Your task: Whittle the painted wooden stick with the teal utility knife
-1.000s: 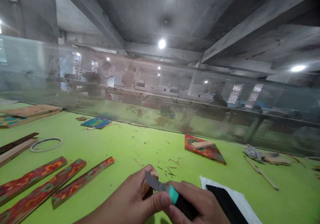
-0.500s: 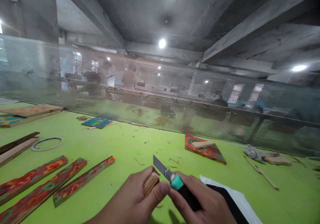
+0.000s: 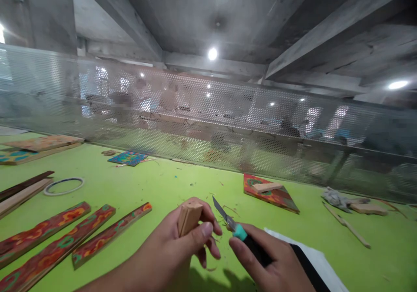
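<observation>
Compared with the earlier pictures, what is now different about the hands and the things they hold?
The knife in the right hand has moved to the right, away from the wood piece that its blade crossed a second ago. The left hand has risen and turned the wood piece more upright, its fingers spread wider. Neither hand has let go. The painted strips stay on the green table.
</observation>
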Motion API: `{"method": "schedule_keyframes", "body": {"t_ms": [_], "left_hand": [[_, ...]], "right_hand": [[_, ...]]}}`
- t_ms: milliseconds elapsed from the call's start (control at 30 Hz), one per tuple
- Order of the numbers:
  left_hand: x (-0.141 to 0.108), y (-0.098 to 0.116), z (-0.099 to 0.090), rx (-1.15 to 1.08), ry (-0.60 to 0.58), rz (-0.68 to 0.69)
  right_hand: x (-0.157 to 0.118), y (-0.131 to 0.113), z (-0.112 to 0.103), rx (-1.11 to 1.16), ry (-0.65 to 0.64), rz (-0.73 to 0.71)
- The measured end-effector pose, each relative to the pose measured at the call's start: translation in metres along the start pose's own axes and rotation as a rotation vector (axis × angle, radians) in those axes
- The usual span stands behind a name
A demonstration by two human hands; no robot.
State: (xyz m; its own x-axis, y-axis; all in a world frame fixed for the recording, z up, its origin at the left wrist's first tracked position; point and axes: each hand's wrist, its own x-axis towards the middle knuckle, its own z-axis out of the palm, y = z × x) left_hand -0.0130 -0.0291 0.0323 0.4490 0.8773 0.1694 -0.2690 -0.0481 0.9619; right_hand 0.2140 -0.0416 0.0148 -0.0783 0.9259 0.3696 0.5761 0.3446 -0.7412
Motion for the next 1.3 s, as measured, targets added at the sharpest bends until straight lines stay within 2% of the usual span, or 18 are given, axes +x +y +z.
{"method": "schedule_keyframes", "body": {"t_ms": [133,233,367,500,833,967,1133,1233,1300], "left_hand": [[0.007,0.001,-0.005,-0.152,0.118,-0.126],[0.008,-0.002,-0.010,-0.194,0.168,-0.203],[0.008,-0.009,-0.011,-0.247,0.093,-0.264],[0.008,-0.014,-0.010,-0.237,0.036,-0.312],[0.008,-0.014,-0.010,-0.236,0.055,-0.323],[0.009,-0.015,-0.012,-0.220,0.031,-0.318],[0.008,-0.014,-0.010,-0.214,-0.022,-0.319],[0.008,-0.012,-0.007,-0.196,0.018,-0.306],[0.008,-0.011,-0.006,-0.172,0.062,-0.304]], "right_hand": [[0.004,0.008,0.001,0.003,-0.114,0.021],[0.005,0.012,0.004,0.143,-0.150,0.081],[0.005,0.010,0.010,0.509,-0.288,0.310],[0.005,0.003,0.011,0.646,-0.405,0.394],[0.002,-0.001,0.007,0.819,-0.439,0.501],[0.002,0.006,0.011,0.880,-0.482,0.505],[0.003,0.006,0.017,1.025,-0.444,0.532],[0.006,0.001,0.018,1.138,-0.504,0.536],[0.008,-0.001,0.018,1.130,-0.513,0.547]]}}
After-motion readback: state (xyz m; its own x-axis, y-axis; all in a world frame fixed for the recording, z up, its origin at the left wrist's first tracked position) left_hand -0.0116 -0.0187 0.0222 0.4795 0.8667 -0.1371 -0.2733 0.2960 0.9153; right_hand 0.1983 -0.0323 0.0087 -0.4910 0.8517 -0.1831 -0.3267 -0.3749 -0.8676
